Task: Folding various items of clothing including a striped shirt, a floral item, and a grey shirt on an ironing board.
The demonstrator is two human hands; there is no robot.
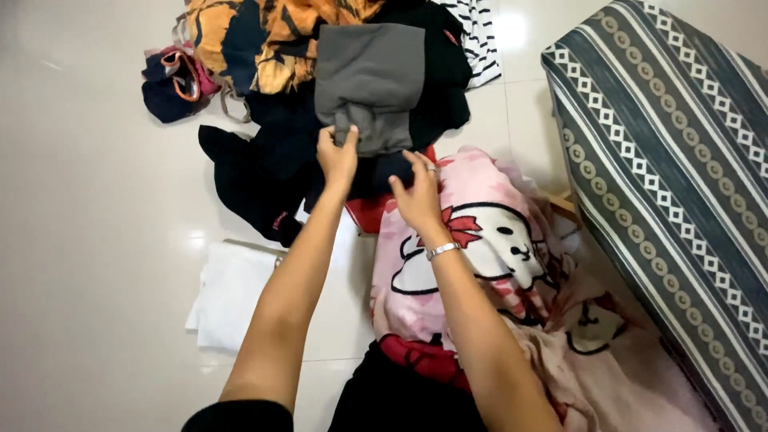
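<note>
Grey folded garment lies on top of a heap of dark clothes on the glossy white floor. The person's left hand pinches its lower edge, thumb and fingers closed on the cloth. Their right hand, with a ring and a silver bracelet at the wrist, rests just beside it on the dark fabric; its grip looks loosely open, though the fingertips are partly hidden. An orange-and-black printed cloth lies behind the heap. A pink cartoon blanket covers the lap, near a striped mattress. A white folded cloth sits left.
</note>
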